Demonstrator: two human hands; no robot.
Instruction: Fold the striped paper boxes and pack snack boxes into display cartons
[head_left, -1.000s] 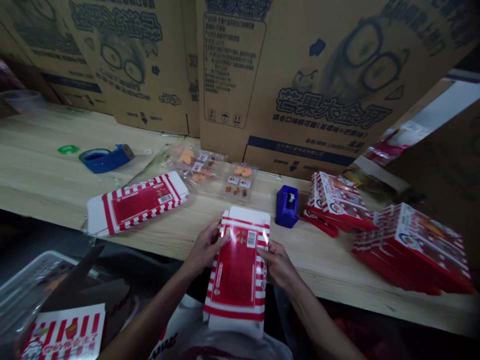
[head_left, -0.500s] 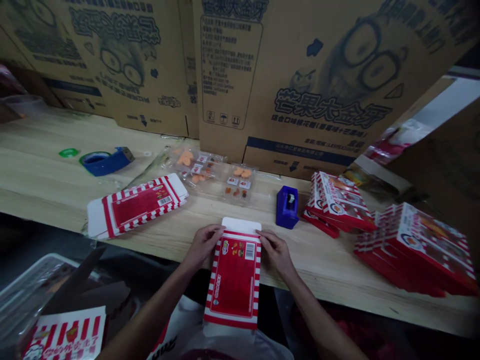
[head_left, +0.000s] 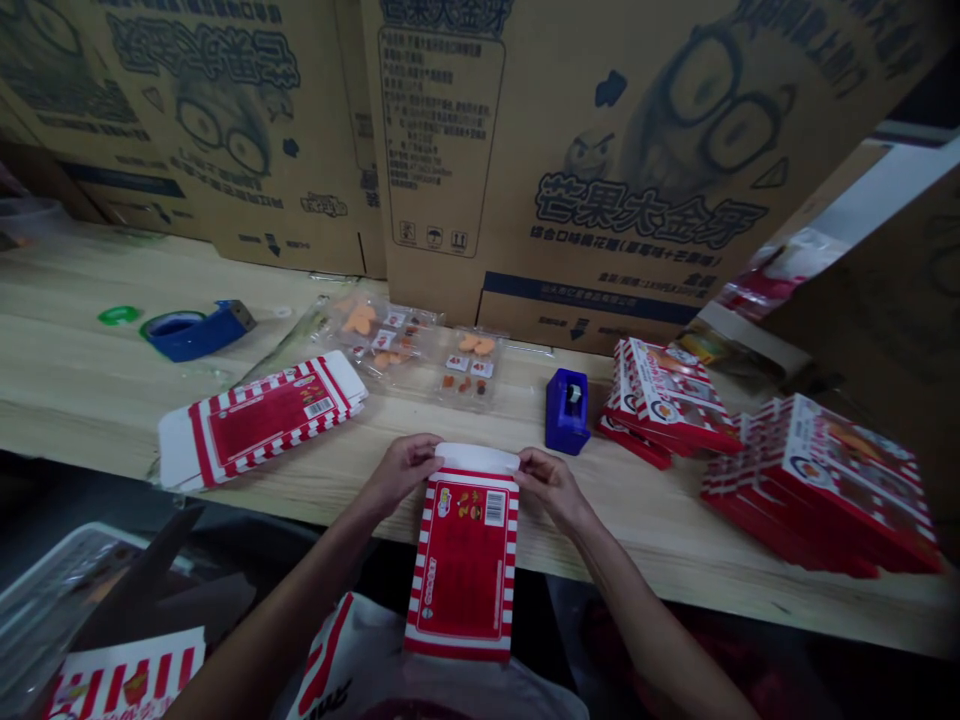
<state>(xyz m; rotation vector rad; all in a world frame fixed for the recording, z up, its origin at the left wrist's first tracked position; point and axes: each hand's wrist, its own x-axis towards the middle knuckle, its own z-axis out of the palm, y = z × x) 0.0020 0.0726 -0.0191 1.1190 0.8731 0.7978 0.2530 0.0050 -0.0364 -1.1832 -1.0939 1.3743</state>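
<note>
Flat red-and-white striped printed paperboard carton [head_left: 463, 565] overhanging front edge of pale wood-grain bench [head_left: 90, 400]. Judged light, stiff, glossy; creased flaps likely to bend easily; safest hold along side edges. Left hand [head_left: 401, 475] and right hand [head_left: 553, 488] at white top flap, fingers [head_left: 531, 463] closed on its two ends. Blue tape dispenser [head_left: 567, 412] just beyond carton; stacked red printed boxes [head_left: 671, 395] farther right of carton.

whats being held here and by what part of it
Both hands grip a flat red-and-white striped cardboard box by its white end flap, the left hand at the flap's left corner and the right hand at its right corner.
</note>
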